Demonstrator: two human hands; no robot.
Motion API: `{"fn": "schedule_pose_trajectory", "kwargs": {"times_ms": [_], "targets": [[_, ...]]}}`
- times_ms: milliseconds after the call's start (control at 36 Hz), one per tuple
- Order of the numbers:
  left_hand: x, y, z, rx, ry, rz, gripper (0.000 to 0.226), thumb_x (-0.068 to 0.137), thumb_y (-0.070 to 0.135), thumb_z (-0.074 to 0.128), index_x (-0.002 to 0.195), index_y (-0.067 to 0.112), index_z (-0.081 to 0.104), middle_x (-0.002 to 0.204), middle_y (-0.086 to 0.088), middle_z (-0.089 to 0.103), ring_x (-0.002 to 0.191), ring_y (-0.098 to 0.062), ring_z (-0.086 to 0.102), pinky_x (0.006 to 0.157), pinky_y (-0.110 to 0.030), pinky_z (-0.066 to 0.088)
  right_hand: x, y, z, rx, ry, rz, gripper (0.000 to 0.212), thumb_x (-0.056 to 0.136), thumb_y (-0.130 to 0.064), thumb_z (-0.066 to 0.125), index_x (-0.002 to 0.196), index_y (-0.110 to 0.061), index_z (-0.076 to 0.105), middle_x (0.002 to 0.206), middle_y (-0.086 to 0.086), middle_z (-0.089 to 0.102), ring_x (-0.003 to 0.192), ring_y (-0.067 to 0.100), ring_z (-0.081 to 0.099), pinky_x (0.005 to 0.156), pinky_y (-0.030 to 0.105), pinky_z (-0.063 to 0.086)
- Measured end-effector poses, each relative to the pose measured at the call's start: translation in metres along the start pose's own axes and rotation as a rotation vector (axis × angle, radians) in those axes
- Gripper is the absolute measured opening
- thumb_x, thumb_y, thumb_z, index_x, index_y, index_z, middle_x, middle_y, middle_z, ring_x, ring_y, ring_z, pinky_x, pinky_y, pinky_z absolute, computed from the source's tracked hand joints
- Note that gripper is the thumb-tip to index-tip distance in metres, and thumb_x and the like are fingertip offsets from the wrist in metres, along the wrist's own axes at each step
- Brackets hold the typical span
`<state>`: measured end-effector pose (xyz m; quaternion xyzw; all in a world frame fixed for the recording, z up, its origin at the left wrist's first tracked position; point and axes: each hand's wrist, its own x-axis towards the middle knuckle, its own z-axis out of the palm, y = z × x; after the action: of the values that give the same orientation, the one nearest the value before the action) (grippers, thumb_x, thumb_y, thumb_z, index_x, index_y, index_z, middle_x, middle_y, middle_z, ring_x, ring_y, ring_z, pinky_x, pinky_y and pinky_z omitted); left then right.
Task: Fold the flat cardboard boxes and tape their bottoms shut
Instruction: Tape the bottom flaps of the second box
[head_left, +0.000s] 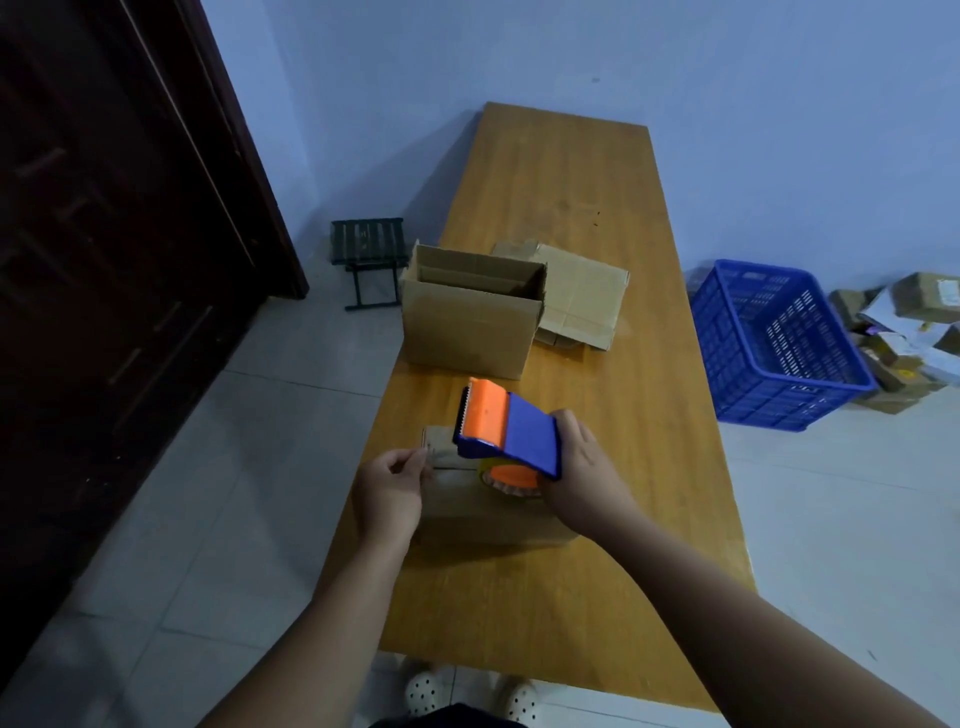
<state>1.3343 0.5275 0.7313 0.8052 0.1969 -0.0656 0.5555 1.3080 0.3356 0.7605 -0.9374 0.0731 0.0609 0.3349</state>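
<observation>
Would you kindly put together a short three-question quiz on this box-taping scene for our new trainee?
1. True or false: the right hand holds the tape dispenser over the small box.
2. Where does the blue crate stand? A) on the floor, right of the table; B) on the table; C) under a stool.
3. Fill in: just right of the open box lies a flattened piece of ____.

Key: 1 true; 2 A; 3 cardboard.
</observation>
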Motion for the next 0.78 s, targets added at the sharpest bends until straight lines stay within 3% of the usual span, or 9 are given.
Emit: {"fn": "schedule_pose_trajectory", "kwargs": {"times_ms": [139,222,361,500,611,778], "targets": [[0.007,-0.006,-0.002,-0.127,0.036,-0.057,0.01,0.093,0.022,0.06,0.096,0.016,0.066,0.085,0.004,0.065,0.08,-0.009,0.06,0.062,-0.022,0.046,0.002,0.002,0.0,-0.006,-0.043,-0.02,0.046,0.087,-0.033,0.068,0.119,-0.027,0.036,0.112,-0.006,0.051,0.098,0.006,0.053,0.068,0.016,0.043],[0.009,-0.008,-0.001,-0.198,0.062,-0.113,0.011,0.092,0.019,0.061,0.096,0.012,0.068,0.085,-0.001,0.068,0.083,-0.016,0.064,0.064,-0.023,0.048,0.002,0.001,-0.001,0.002,-0.064,-0.051,0.047,0.087,-0.034,0.068,0.121,-0.025,0.036,0.108,-0.011,0.049,0.094,0.003,0.051,0.066,0.015,0.042],[0.012,-0.009,0.001,-0.236,0.091,-0.144,0.006,0.093,0.018,0.061,0.091,0.016,0.065,0.081,0.001,0.066,0.078,-0.013,0.063,0.064,-0.022,0.048,0.001,0.0,-0.001,0.041,-0.097,-0.058,0.051,0.088,-0.032,0.068,0.127,-0.026,0.036,0.106,-0.013,0.047,0.09,0.001,0.05,0.069,0.015,0.042],[0.016,-0.012,0.002,-0.185,0.098,-0.139,0.008,0.093,0.018,0.06,0.094,0.014,0.067,0.081,0.002,0.065,0.08,-0.016,0.065,0.07,-0.029,0.052,0.003,0.0,0.001,0.077,-0.096,-0.052,0.048,0.087,-0.031,0.068,0.123,-0.03,0.037,0.102,-0.017,0.048,0.09,-0.003,0.05,0.07,0.015,0.041],[0.02,-0.014,0.004,-0.107,0.092,-0.129,0.014,0.093,0.019,0.06,0.08,0.02,0.064,0.077,0.005,0.064,0.082,-0.018,0.065,0.075,-0.034,0.054,0.002,-0.001,0.001,0.081,-0.098,-0.046,0.048,0.087,-0.029,0.069,0.123,-0.03,0.036,0.097,-0.018,0.047,0.09,0.002,0.052,0.076,0.02,0.046],[0.024,-0.014,0.004,-0.026,0.082,-0.133,0.016,0.094,0.02,0.059,0.101,0.009,0.068,0.085,0.0,0.064,0.081,-0.016,0.059,0.071,-0.029,0.047,0.003,-0.001,0.002,0.055,-0.099,-0.042,0.051,0.087,-0.031,0.068,0.126,-0.026,0.036,0.105,-0.013,0.051,0.095,0.005,0.054,0.08,0.026,0.05]]}}
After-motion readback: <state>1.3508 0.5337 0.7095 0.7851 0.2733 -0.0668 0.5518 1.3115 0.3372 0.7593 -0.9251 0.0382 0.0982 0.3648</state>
